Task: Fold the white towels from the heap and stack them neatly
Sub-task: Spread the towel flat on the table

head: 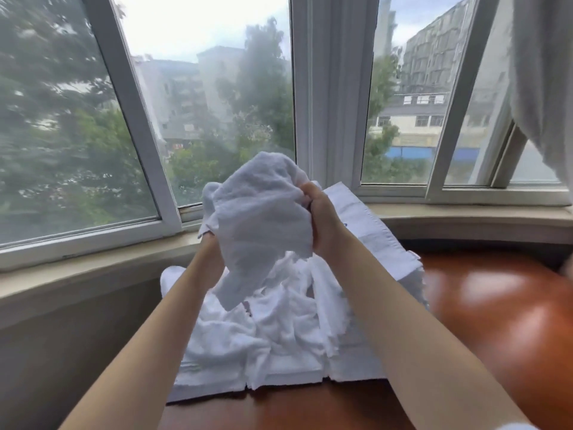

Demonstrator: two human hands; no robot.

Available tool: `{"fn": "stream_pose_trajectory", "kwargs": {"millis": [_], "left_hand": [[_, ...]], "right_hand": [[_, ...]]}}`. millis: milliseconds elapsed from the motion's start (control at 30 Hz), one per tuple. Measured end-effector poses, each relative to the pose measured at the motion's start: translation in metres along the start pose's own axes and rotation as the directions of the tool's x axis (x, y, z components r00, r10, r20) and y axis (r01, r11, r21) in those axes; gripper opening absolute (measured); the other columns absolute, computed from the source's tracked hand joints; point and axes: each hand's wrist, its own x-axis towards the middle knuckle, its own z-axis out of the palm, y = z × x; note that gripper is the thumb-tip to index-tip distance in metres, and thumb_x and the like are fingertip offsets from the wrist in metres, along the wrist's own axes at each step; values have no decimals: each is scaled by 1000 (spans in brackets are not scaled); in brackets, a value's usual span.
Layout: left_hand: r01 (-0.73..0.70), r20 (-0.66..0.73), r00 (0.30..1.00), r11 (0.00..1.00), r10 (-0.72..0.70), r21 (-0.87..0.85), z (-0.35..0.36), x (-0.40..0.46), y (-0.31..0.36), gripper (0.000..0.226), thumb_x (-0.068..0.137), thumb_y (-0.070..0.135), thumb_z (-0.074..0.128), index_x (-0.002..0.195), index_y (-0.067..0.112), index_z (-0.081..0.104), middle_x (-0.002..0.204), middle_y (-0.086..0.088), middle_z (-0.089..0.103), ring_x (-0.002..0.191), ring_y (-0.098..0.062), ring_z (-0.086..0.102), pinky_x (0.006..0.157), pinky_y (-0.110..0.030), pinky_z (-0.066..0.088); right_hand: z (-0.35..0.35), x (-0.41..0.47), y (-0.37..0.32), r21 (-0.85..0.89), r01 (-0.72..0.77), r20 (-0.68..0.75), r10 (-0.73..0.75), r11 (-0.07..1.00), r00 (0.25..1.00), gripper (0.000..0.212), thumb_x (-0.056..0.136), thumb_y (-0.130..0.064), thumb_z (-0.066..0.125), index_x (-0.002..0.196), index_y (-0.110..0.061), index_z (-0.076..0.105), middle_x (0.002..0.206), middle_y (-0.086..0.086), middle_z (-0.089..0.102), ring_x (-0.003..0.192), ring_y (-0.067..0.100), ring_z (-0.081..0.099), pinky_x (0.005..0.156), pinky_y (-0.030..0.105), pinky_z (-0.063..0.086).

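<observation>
A crumpled white towel hangs in the air in front of the window, lifted above the heap. My right hand grips its right edge with curled fingers. My left hand is mostly hidden behind the towel's left side and seems to hold it from underneath. Below lies the heap of white towels, loose and rumpled, on a flat white cloth spread over the table.
The reddish-brown wooden table extends to the right and toward me. A beige window sill runs behind the heap, with white-framed windows above. A white curtain hangs at the upper right.
</observation>
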Motion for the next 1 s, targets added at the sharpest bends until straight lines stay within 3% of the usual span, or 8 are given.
{"fn": "stream_pose_trajectory", "kwargs": {"millis": [200,300,367,533,667,767,867,1000], "left_hand": [[-44,25,999,998,45,-48,112,-65,1,41,106,24,17,79,16,47,63,-5,56,50,-12,58,48,-18,47],[-42,-44,998,999,41,-23,164,-78,-9,41,106,17,12,76,22,40,69,11,54,53,0,55,53,-12,42],[-44,-10,999,998,44,-43,200,-88,-18,38,107,17,14,79,23,38,72,22,54,59,9,51,58,-4,38],[-41,169,983,978,77,-206,283,-90,-55,18,96,2,45,103,19,42,73,-3,60,47,-5,59,43,-13,45],[-152,143,974,973,177,-172,334,-79,-96,77,70,14,57,131,50,26,129,4,50,86,-11,64,65,-27,54],[-112,260,954,984,146,-140,385,-93,-124,92,71,10,53,151,36,15,139,-5,45,103,4,61,74,-17,53],[3,375,927,996,31,-90,434,-115,-149,78,93,4,51,152,38,13,153,-10,32,132,-18,46,103,-41,46],[162,482,869,985,-114,-59,494,-145,-175,41,88,22,59,128,18,52,120,-22,53,105,-28,53,95,-46,45]], "right_hand": [[-69,-52,-67,-18,92,78,-91,996,993,38,83,-21,40,55,-19,65,56,-3,59,54,15,62,54,24,50],[-108,-74,-98,4,174,40,-174,985,984,18,75,-18,45,67,-14,61,62,2,57,61,21,60,61,30,49],[-136,-87,-113,47,193,-34,-192,980,981,24,77,-18,43,61,-15,60,60,1,55,59,21,59,58,28,49],[-210,-123,-149,128,257,-225,-224,958,948,48,90,-25,34,51,-19,60,53,-1,56,53,18,60,51,23,48],[-266,-157,-163,52,254,-402,-213,966,890,39,88,-33,34,62,-16,58,59,6,55,56,23,59,50,25,47],[-316,-188,-165,-79,170,-563,-185,982,806,36,93,-39,36,85,-13,60,78,13,62,69,25,63,56,26,50],[-359,-220,-177,-122,196,-658,-227,973,718,23,93,-34,42,97,-14,53,96,15,52,85,26,54,67,32,44],[-413,-261,-198,-119,173,-660,-208,978,722,18,92,-32,46,87,-15,53,93,10,49,85,25,51,67,34,42]]}}
